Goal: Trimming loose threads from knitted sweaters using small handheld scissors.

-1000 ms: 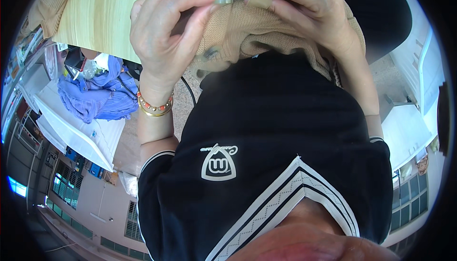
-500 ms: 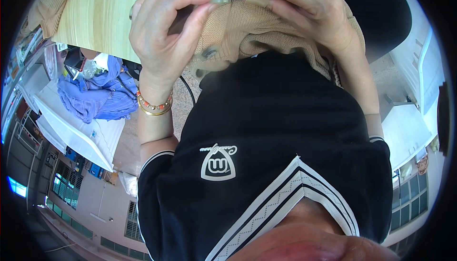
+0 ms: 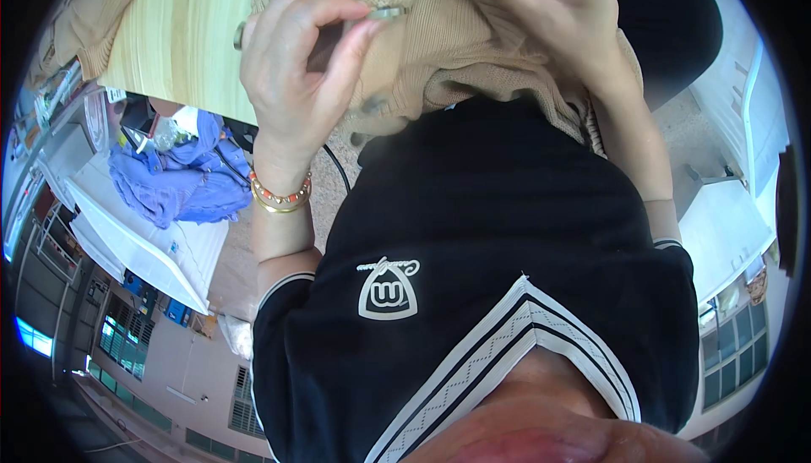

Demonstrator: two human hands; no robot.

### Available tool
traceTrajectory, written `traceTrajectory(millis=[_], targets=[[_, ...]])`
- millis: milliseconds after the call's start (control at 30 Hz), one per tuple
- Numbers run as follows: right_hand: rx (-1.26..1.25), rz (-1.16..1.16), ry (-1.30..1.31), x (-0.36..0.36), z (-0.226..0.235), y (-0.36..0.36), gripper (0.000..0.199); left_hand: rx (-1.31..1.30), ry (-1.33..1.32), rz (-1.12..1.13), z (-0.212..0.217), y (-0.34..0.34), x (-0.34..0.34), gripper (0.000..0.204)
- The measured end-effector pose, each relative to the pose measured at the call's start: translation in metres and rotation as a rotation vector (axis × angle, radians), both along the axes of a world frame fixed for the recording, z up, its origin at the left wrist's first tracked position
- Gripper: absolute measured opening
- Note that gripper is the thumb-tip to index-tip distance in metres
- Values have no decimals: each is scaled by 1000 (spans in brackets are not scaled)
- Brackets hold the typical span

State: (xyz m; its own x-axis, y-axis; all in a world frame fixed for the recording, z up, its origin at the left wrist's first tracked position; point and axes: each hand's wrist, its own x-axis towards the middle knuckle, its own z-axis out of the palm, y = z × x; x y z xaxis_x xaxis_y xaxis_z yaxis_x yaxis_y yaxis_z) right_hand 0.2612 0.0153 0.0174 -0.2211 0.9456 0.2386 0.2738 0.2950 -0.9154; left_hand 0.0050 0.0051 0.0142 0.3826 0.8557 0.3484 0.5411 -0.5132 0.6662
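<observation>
Between thumb and forefinger, my left hand (image 3: pixel 296 66) pinches a button (image 3: pixel 388 13), a small pale grey-green disc seen nearly edge-on. Beneath it a tan knitted garment (image 3: pixel 439 36) lies bunched across my lap and the board's edge. Another greyish round spot, perhaps a button, shows blurred on the knit below my left fingers. My right hand (image 3: pixel 557 15) is at the top edge, right of the left one, and its fingertips are partly cut off. A yellowish cover wraps its thumb. A pale shiny bit shows at the thumb's tip; the rest of what it holds is out of view.
A light wooden board (image 3: pixel 182 32) lies at the upper left, with more tan knitwear (image 3: pixel 89 19) at its far left. Below it a blue-purple cloth (image 3: pixel 182 176) and small items rest by a white panel. A black cord (image 3: pixel 338 166) hangs near my left wrist.
My right hand has moved up and away from the button, taking the dark pointed tool mostly out of view. My left hand keeps its pinch, shifted slightly.
</observation>
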Motion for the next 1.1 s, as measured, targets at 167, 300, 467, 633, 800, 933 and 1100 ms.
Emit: traceTrajectory(millis=[167,300,467,633,800,933,1100], targets=[[-266,-70,194,7,-16,25,48,-31,41,-65,18,1,11,38],[-200,-36,-142,13,-13,43,53,-345,78,-20,24,-6,12,33],[-369,60,-138,17,-11,46,50,-351,-30,-243,55,2,1,26],[-625,280,12,22,3,41,48,-308,-120,-225,85,11,-20,25],[-634,348,48,19,12,40,30,-234,-121,-214,105,18,-42,20],[-159,-88,-68,25,65,20,19,-148,-193,-177,102,34,-78,20],[380,68,-547,45,58,-7,35,-306,15,-87,59,49,-81,19]])
